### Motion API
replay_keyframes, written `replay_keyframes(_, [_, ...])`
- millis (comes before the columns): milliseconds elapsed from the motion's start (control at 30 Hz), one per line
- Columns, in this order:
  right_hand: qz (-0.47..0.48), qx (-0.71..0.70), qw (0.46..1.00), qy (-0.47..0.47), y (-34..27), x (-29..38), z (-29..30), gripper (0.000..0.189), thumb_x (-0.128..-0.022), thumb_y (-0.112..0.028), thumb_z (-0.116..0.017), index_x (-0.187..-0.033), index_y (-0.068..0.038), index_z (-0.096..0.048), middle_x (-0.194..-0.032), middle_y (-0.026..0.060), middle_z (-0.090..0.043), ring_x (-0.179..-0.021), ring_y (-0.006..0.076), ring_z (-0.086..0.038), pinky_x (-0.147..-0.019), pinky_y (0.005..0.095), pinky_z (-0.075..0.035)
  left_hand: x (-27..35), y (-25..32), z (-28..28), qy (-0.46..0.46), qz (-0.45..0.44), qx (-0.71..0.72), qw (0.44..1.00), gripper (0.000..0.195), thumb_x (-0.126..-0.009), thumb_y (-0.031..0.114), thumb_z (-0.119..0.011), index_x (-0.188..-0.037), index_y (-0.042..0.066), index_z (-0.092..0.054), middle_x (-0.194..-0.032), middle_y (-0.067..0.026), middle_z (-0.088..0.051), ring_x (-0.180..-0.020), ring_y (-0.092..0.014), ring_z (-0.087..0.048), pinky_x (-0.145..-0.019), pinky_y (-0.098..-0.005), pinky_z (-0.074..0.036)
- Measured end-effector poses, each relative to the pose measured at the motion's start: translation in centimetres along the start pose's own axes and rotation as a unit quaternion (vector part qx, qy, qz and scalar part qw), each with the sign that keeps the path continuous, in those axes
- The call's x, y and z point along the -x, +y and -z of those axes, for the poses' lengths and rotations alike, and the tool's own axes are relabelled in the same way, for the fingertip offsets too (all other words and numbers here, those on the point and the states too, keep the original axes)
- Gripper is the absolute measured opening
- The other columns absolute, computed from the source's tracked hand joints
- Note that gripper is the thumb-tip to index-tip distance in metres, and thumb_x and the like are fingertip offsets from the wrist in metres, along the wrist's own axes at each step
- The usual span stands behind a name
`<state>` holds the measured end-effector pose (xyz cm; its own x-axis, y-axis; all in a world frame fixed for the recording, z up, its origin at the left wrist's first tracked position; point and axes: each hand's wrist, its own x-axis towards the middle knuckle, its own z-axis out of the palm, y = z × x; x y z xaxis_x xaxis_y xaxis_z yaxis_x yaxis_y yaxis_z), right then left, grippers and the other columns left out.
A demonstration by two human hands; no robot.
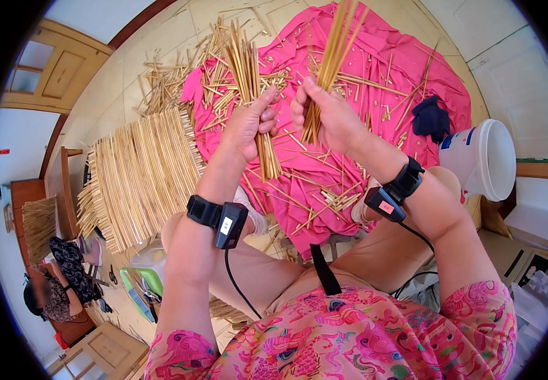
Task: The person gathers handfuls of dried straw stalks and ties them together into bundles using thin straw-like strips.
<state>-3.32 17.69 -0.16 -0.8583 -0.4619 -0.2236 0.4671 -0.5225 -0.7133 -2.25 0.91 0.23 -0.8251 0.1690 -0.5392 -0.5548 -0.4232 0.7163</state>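
Observation:
My left hand [254, 122] is closed around a bundle of dry straw-coloured stalks [244, 66], which stick out above and below the fist. To its right, my right hand [323, 111] grips a second bundle of stalks [333, 52]; its upper ends are blurred. The two bundles are apart. Beneath both hands a pink cloth [297, 199] spreads over the floor and past my feet, with short cut pieces and loose stalks strewn on it. At the left lies a mat of stalks [141, 175] set side by side. Whether the stalks are reed or straw, I cannot tell.
A white plastic bucket [478, 159] lies tilted at the right, near a dark blue cloth [430, 118]. Loose stalks [164, 88] are heaped beyond the mat. A green container [152, 280] with tools stands at lower left, near scissors [112, 274]. Another person [58, 294] sits at far left.

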Motion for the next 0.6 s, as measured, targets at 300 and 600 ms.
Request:
replay_keyframes(300, [0.095,-0.023,0.995,0.004,-1.1,0.2,-1.9,0.023,-0.096,-0.023,-0.044,-0.106,-0.004,-0.055,-0.06,-0.0051,-0.031,-0.05,0.0056,-0.028,-0.047,0.0217,-0.027,-1.8,-7.5,-1.2,0.028,0.049,-0.048,0.997,0.01,-0.089,0.017,-0.053,-0.089,0.007,-0.049,-0.06,0.0022,-0.042,-0.044,-0.008,-0.037,-0.046,-0.0248,-0.036])
replay_keyframes(600, [0.107,0.054,0.993,0.015,1.4,1.4,-3.7,0.025,-0.093,-0.023,-0.051,-0.076,-0.005,-0.052,-0.054,-0.0057,-0.035,-0.044,0.0038,-0.03,-0.04,0.0208,-0.024,-1.5,-8.1,-2.4,-0.008,-0.051,-0.039,0.998,0.008,-0.089,0.014,-0.048,-0.085,0.008,-0.052,-0.067,0.0012,-0.05,-0.051,-0.011,-0.047,-0.045,-0.0246,-0.037])
